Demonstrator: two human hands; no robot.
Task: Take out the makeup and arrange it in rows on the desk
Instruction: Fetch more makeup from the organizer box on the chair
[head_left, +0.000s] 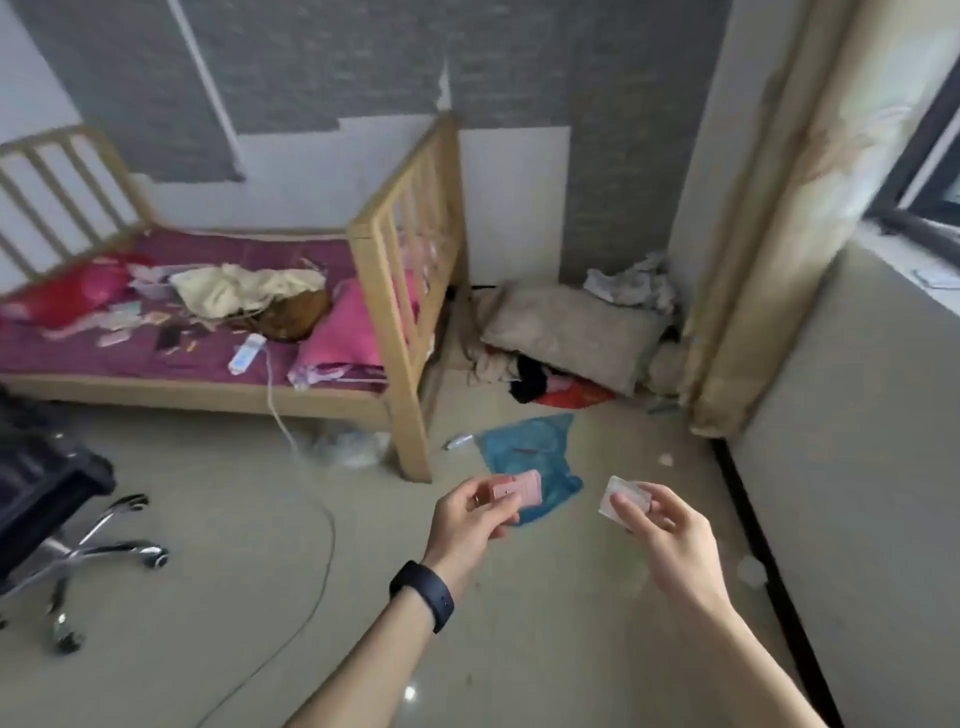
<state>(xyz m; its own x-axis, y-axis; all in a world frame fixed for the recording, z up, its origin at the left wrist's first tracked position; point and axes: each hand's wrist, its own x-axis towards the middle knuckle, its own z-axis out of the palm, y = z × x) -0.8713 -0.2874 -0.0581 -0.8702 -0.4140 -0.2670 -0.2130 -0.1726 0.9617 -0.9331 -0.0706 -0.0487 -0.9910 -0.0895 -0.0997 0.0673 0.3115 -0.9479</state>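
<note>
The left hand (470, 514) pinches a small pink case (519, 488), long side crosswise. The right hand (670, 535) pinches a pale flat packet (621, 496). Both are held apart above the floor (218, 597); no bench is in view.

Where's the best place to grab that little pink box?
The pink box is flat and thin, so pinch its broad faces. The left hand holds its left end; the right end sticks out free, so come from the right.
</note>
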